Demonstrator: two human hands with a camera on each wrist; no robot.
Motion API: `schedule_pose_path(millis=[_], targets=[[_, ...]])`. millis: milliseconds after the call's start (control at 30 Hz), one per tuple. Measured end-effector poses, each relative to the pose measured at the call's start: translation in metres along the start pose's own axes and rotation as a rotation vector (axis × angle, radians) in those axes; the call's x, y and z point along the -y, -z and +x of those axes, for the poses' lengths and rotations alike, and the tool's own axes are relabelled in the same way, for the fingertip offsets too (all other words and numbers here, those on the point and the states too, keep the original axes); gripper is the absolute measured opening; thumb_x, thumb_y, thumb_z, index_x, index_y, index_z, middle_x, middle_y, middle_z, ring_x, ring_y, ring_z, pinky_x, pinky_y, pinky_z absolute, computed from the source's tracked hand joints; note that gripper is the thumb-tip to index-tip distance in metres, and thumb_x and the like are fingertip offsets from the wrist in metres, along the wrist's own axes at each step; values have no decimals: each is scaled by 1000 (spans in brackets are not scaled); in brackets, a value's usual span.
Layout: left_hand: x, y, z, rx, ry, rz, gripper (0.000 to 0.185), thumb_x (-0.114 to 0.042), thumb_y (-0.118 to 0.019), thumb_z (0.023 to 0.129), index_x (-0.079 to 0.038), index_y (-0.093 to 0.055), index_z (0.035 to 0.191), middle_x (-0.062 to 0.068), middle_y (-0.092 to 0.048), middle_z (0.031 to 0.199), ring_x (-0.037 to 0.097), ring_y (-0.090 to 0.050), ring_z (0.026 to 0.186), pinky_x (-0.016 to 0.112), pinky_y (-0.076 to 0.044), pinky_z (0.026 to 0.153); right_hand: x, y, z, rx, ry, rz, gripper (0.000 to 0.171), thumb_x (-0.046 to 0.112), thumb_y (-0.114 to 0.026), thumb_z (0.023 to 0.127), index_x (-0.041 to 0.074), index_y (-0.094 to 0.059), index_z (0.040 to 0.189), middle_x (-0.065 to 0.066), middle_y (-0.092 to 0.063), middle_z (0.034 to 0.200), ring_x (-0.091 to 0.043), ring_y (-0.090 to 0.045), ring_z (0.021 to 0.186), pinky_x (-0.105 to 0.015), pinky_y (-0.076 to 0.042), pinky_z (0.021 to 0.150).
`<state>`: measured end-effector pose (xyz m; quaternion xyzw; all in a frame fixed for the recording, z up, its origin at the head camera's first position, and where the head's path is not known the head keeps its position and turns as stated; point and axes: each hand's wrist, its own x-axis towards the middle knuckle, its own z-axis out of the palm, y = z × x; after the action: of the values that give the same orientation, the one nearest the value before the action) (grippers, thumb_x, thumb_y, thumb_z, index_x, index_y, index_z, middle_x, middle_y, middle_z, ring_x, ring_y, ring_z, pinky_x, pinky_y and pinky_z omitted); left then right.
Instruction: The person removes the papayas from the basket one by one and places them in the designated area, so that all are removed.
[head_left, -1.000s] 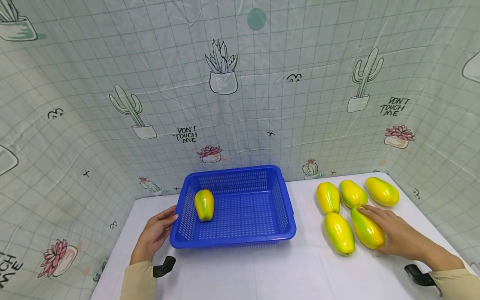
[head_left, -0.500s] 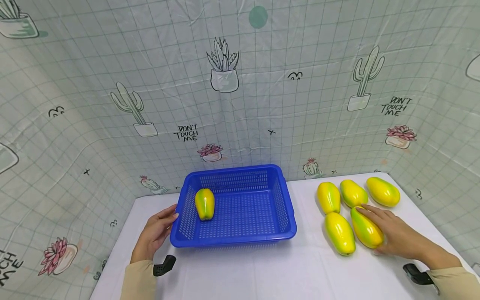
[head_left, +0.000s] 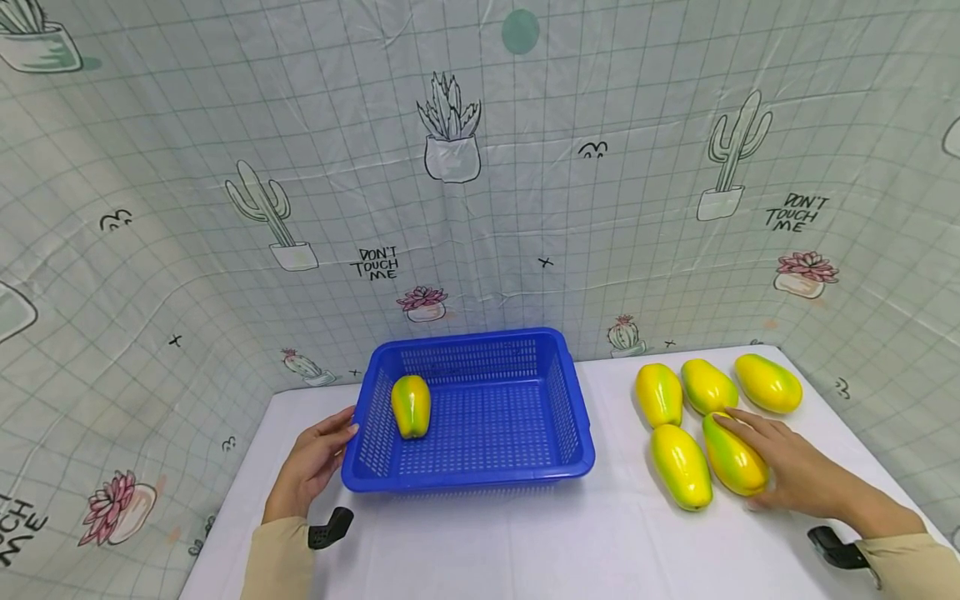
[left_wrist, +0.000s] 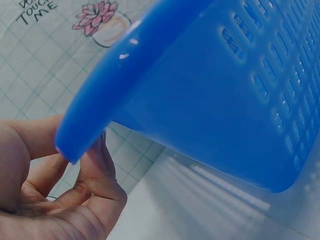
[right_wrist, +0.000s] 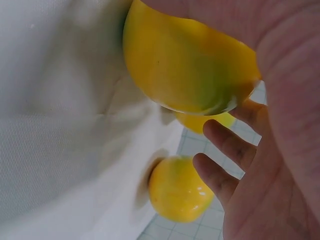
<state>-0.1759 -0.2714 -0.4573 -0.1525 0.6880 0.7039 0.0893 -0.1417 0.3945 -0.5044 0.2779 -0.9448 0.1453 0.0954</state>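
Observation:
A blue plastic basket (head_left: 480, 482) stands on the white table, with one yellow-green papaya (head_left: 411, 407) lying at its left inside. My left hand (head_left: 313, 458) holds the basket's left rim. In the left wrist view its curled fingers (left_wrist: 102, 185) reach under that rim (left_wrist: 107, 85). At the right, my right hand (head_left: 798, 467) grips a papaya (head_left: 731, 458) that rests on the table. The right wrist view shows this papaya (right_wrist: 185, 60) close to the palm, with two fingers spread off it; the thumb is partly out of frame.
Around the gripped papaya lie more papayas: one to its left (head_left: 681, 467), two behind (head_left: 659, 396) and one at the far right (head_left: 768, 383). A patterned cloth wall (head_left: 525, 208) rises behind the table (head_left: 525, 542). Black wrist cameras (head_left: 330, 527) sit near both sleeves.
Hands, basket and papayas keep their places. Only the head view has shifted slightly.

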Motion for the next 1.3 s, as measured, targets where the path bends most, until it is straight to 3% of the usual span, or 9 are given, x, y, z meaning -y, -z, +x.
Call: schedule_pose_path(millis=[167, 267, 433, 500, 700, 833, 967, 1200, 1300], targets=[[0, 0, 0, -3, 3, -5, 60, -4, -59, 107, 3, -35, 162, -10, -67, 112, 4, -66, 93, 19, -56, 82, 2, 2, 1, 31, -27, 44, 123, 23, -106, 50, 8, -45, 155, -25, -46, 149, -49, -51, 124, -66, -47, 90], [0, 0, 0, -4, 2, -2, 60, -5, -58, 108, 3, -35, 162, -10, -67, 113, 4, -66, 93, 19, -56, 82, 1, 2, 1, 32, -28, 47, 123, 23, -106, 50, 9, -45, 155, -26, -46, 149, -50, -50, 124, -67, -47, 90], [0, 0, 0, -3, -3, -4, 60, -4, -58, 108, 4, -35, 162, -10, -67, 112, 4, -66, 93, 19, -57, 82, -1, 3, 0, -2, -2, -2, 122, 23, -106, 49, 11, -46, 155, -22, -47, 149, -45, -50, 125, -38, -42, 102], [0, 0, 0, -3, -2, -7, 60, -4, -58, 108, 4, -35, 162, -10, -68, 111, 4, -66, 93, 19, -57, 82, -1, 4, 0, -12, 8, -17, 123, 23, -106, 47, 12, -46, 155, -21, -47, 149, -45, -51, 125, -36, -42, 101], [0, 0, 0, -3, 0, -7, 60, -4, -58, 107, 4, -35, 162, -10, -68, 110, 5, -66, 92, 20, -57, 81, 3, 13, 6, -17, 33, -2, 129, 20, -107, 43, 11, -45, 156, -26, -47, 147, -50, -50, 124, -66, -49, 87], [0, 1, 0, -4, 2, -7, 60, -3, -58, 107, 4, -35, 162, -10, -68, 111, 5, -66, 92, 19, -57, 82, 8, 21, 13, -56, 80, -29, 130, 19, -107, 41, 11, -46, 155, -23, -49, 147, -44, -51, 123, -41, -42, 111], [0, 1, 0, -5, 6, -8, 60, -4, -59, 107, 3, -35, 162, -10, -67, 113, 5, -66, 92, 19, -57, 82, 14, 28, 24, -89, 131, -39, 128, 17, -105, 42, 13, -47, 156, -20, -50, 147, -37, -49, 124, -4, -7, 112], [0, 1, 0, -3, 9, -12, 61, -4, -59, 107, 3, -35, 162, -10, -67, 111, 5, -66, 93, 19, -57, 82, 28, 40, 49, -110, 208, -32, 119, 20, -104, 52, 9, -46, 156, -20, -49, 149, -38, -49, 127, -7, -1, 117], [-1, 1, 1, -3, 9, -15, 61, -4, -59, 107, 3, -35, 162, -10, -67, 113, 4, -66, 93, 19, -57, 82, 37, 44, 61, -114, 221, -58, 113, 22, -103, 59, 8, -47, 156, -19, -50, 151, -36, -51, 128, -22, -18, 124]])
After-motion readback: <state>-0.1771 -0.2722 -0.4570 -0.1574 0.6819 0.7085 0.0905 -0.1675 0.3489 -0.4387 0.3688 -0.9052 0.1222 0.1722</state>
